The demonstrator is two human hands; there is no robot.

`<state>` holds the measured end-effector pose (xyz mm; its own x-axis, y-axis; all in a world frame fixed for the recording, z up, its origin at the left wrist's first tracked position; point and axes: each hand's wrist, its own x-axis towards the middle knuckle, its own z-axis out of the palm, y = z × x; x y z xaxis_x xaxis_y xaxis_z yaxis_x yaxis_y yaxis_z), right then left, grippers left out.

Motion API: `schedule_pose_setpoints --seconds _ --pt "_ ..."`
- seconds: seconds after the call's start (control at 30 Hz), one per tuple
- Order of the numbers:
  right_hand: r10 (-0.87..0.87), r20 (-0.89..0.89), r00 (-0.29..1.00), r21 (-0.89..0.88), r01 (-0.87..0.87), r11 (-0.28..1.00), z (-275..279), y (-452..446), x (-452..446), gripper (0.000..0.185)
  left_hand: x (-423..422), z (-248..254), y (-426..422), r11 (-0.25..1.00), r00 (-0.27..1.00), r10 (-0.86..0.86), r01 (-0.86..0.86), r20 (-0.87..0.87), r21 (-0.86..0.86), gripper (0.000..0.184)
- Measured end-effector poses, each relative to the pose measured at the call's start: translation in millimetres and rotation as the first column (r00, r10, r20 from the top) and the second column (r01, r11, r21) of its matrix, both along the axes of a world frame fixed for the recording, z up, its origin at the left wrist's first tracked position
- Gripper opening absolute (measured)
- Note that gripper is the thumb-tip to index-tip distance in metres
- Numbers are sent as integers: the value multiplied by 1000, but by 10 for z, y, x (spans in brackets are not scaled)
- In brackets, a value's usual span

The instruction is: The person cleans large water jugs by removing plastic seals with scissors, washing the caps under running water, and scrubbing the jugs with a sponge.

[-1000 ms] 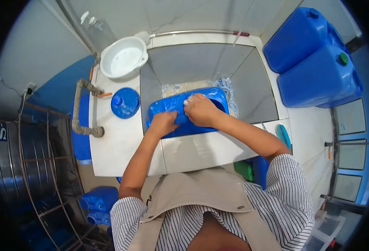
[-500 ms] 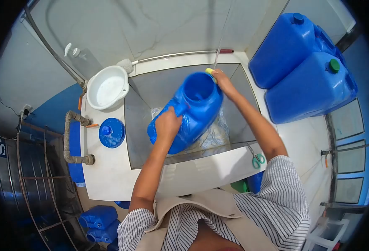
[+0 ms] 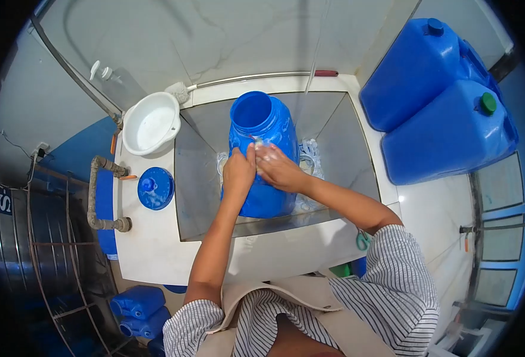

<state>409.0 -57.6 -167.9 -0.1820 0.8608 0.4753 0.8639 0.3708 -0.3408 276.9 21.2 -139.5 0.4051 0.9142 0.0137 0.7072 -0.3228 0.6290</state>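
Observation:
A blue wide-mouthed plastic jug stands nearly upright in the sink, its open mouth toward the back. My left hand is closed at the jug's handle on the left side; the fingers cover most of the handle. My right hand presses against the jug's front beside the left hand, fingers closed, with white suds about the fingertips. The sponge in it is almost wholly hidden. The jug's blue lid, wet with suds, lies on the left counter.
A grey sink surrounds the jug, with water at its bottom. A thin water stream falls behind. Two large blue jerrycans stand at right; a white basin, a long-handled brush and green-handled scissors rest around the rim.
The jug has gone from tilted to nearly upright and shifted left. My right hand, with the yellow sponge, has come from the jug's rim down to its front beside my left hand.

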Motion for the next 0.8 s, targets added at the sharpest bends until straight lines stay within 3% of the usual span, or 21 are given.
schedule_pose_setpoints --seconds 0.07,0.1,0.13,0.2,0.33,0.4,0.47,0.53,0.63,0.73,0.8 --pt "273 -70 960 -243 -281 928 27 146 -16 42 -36 1 -6 999 1000 26 -26 -16 27 56" --pt "317 49 947 -394 -274 878 5 184 -43 39 -58 -3 0 997 998 46 -44 -30 58 56" --pt "320 49 946 -389 -277 879 -4 177 -24 39 -80 5 44 997 998 50 -48 -31 63 56" --pt "253 -77 964 -115 -261 958 -20 3 -104 30 -235 -53 91 997 997 71 -69 -44 37 55" --pt "281 -155 947 12 -283 959 -210 27 -210 28 -424 -214 232 987 987 158 -159 -30 -28 55" --pt "344 -211 915 -431 -403 807 -296 366 -405 28 -451 -143 166 984 987 157 -159 -38 -82 58" --pt "439 -124 890 -450 -445 774 -313 433 -467 27 -532 -166 174 976 984 174 -177 -37 -125 61" --pt "298 -215 930 -167 -336 927 -395 199 -469 23 -754 -419 332 956 966 258 -255 0 -144 64" --pt "268 -265 926 -107 -304 946 -725 -224 -481 22 -1051 -777 480 916 935 352 -354 -45 -190 69" --pt "344 -254 904 -68 -371 926 -681 323 -658 21 -1127 -875 500 887 914 401 -406 -69 -220 72" --pt "-42 -21 999 -3 42 999 -1238 1036 -428 18 -1165 -993 525 892 913 407 -404 -27 -205 71"
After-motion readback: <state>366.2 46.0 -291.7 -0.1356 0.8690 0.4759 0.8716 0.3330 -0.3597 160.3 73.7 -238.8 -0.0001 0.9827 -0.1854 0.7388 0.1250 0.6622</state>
